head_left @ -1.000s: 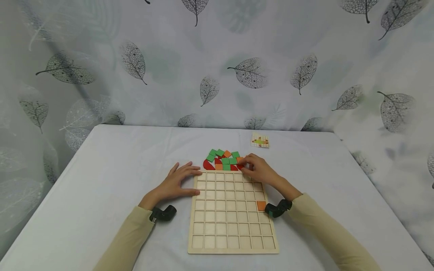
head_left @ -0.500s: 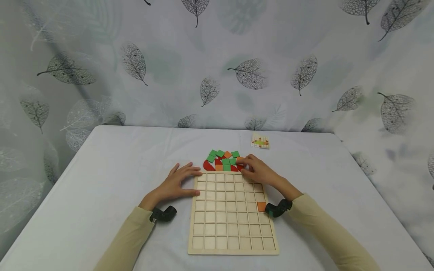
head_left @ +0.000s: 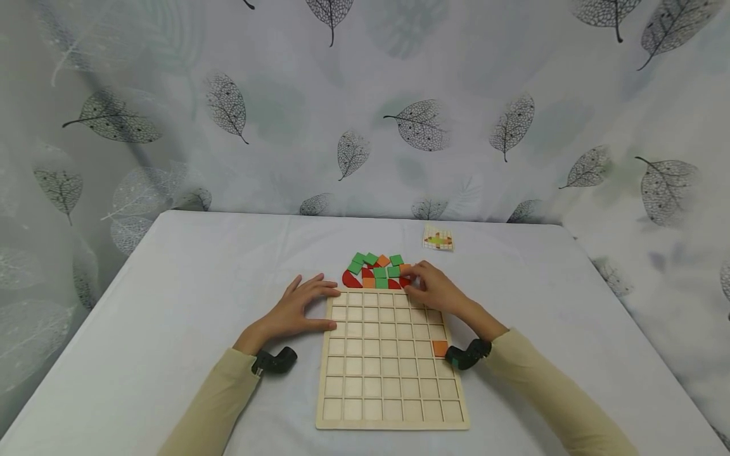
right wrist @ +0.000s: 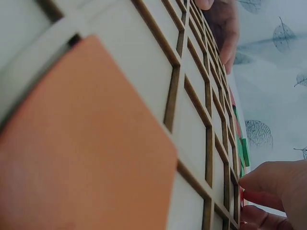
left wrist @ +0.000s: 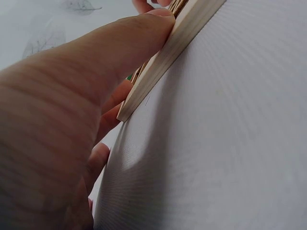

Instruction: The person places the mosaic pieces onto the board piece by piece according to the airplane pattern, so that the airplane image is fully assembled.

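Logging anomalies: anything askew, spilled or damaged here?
No damage seen. The pile beyond the board is jumbled, tiles at mixed angles, but looks like loose stock rather than a spill. The orange tile in the right-hand column seems to overlap a ridge in the right wrist view; can't tell if it's seated.

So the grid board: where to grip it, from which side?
Probably the grid board's left and right edges, from both sides at once: it lies flat, its squared wooden edge offers thickness to pinch, and coloured tiles crowd the far edge. Keep it level; an orange tile sits in one cell.
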### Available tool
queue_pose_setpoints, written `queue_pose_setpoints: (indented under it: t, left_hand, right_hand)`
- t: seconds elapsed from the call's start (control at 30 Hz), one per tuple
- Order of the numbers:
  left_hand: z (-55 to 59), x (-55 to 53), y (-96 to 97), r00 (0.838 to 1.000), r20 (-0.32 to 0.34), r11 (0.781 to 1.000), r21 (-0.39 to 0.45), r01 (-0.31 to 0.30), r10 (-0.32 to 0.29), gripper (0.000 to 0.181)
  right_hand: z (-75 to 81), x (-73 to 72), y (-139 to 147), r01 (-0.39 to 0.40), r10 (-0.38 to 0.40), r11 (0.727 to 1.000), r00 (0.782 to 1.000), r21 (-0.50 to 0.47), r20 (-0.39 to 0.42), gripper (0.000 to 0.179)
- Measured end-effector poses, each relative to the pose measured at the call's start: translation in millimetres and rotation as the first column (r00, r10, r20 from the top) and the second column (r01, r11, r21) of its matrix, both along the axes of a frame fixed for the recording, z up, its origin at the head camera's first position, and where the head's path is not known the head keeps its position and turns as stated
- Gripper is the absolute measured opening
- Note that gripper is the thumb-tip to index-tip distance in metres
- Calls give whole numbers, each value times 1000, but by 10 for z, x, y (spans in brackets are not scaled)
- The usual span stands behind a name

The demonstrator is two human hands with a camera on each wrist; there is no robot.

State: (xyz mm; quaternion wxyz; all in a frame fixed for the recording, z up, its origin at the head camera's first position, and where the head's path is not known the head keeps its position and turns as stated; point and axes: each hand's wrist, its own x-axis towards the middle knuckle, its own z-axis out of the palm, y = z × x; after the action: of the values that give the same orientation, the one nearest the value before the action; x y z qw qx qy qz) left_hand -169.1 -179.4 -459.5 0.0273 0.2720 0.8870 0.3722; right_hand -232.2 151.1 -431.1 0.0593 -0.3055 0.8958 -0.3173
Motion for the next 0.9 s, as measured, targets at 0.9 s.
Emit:
queue_pose_setpoints:
  t: [0.9]
  left_hand:
    - [-4,-5,1,1000,0,1000,-7,-2,2,55]
  right_hand:
    - [-22,32,21,63,-63,998,998,-16,-3,21]
